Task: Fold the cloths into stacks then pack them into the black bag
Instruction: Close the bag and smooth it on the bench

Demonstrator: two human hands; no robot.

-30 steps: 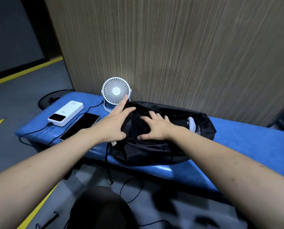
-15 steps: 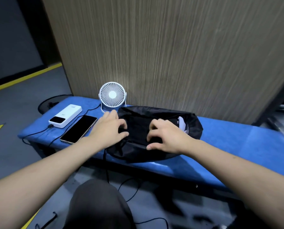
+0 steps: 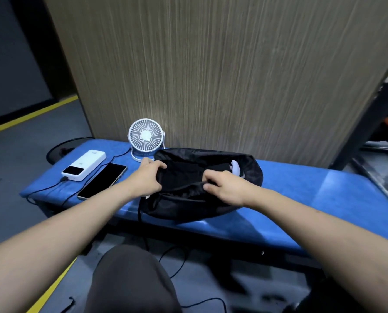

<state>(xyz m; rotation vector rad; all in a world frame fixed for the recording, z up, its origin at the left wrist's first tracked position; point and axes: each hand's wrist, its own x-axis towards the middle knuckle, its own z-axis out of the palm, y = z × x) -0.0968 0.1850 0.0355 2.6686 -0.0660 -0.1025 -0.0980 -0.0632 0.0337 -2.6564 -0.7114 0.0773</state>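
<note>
A tall wood-grain panel (image 3: 222, 71) fills the back of the room, with grey floor (image 3: 30, 141) and a yellow line (image 3: 28, 115) off to the left. Against the panel runs a long blue padded bench (image 3: 306, 190), cut off at the right. The black bag (image 3: 211, 204) lies near the middle of the bench, reaching its front edge, with something white (image 3: 236, 168) showing at its right side. The left hand (image 3: 146, 178) grips the bag's left rim; the right hand (image 3: 225, 185) pinches the front rim, fingers curled. What the bag contains is too dark to make out. Toward the left end lie a phone (image 3: 102, 180) and a white power bank (image 3: 84, 164), with a small white fan (image 3: 146, 137) at the back edge.
</note>
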